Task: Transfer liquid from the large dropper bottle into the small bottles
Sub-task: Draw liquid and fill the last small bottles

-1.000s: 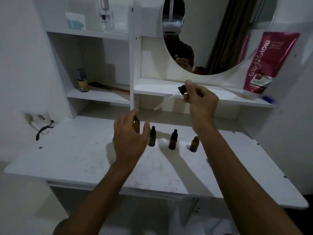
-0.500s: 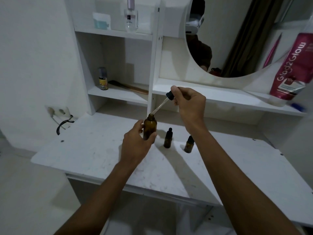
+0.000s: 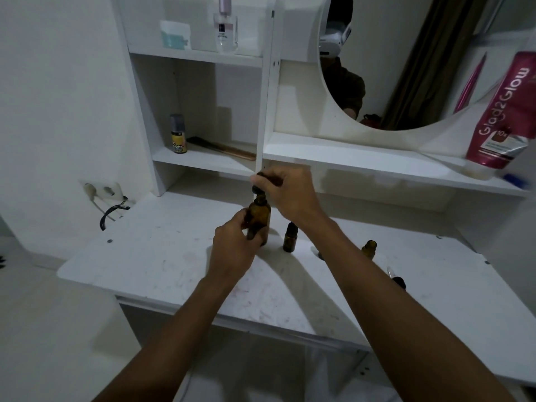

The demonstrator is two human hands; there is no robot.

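Head view: dropper seated in big bottle

Head camera, looking down at white vanity table (image 3: 162, 265). Left hand (image 3: 235, 248) wraps the large amber dropper bottle (image 3: 259, 217), held upright just above the tabletop. Right hand (image 3: 287, 192) pinches the black dropper cap (image 3: 261, 185) from above, directly over the bottle's neck; glass tube inside the bottle, not visible. Capped small bottle (image 3: 290, 237) stands just right of the large one. Uncapped small bottle (image 3: 369, 248) further right, partly behind right forearm. Loose dropper (image 3: 396, 278) lies near it on the table.
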